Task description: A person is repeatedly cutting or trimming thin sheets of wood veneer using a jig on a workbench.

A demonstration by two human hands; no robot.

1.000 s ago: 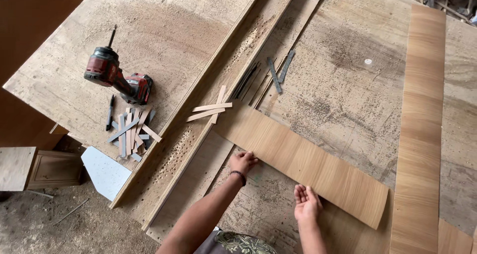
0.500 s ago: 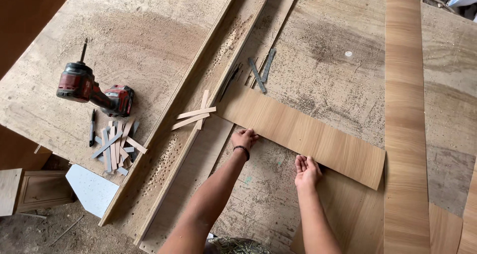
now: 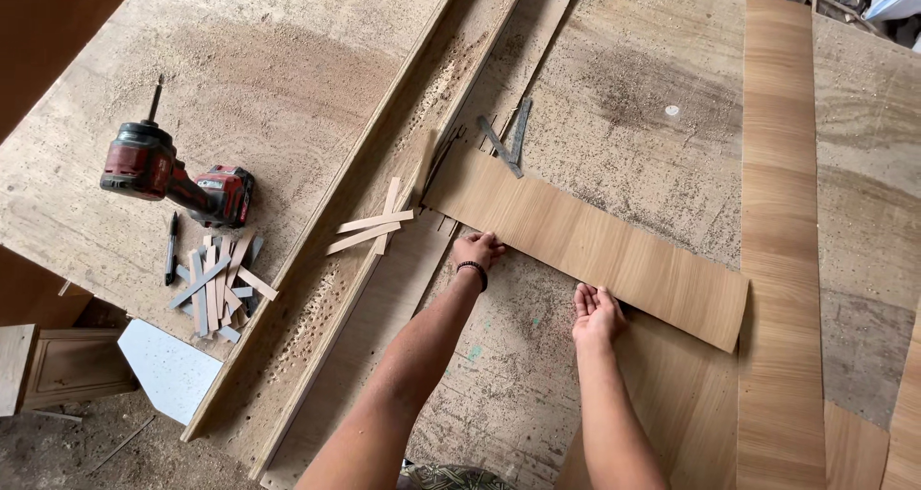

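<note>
Seen lying slantwise on the dusty tabletop (image 3: 288, 78), a long veneer strip (image 3: 585, 245), pressed at its near edge by left hand (image 3: 477, 251) and right hand (image 3: 597, 311), fingers apparently flat rather than gripping, red drill (image 3: 177, 175) well apart.

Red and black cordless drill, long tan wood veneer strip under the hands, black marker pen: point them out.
Red and black cordless drill (image 3: 173, 178), head view, on its handle.
Long tan wood veneer strip (image 3: 595, 245), head view, mid-face of the strip.
Black marker pen (image 3: 171, 248), head view, middle of its barrel.
</note>
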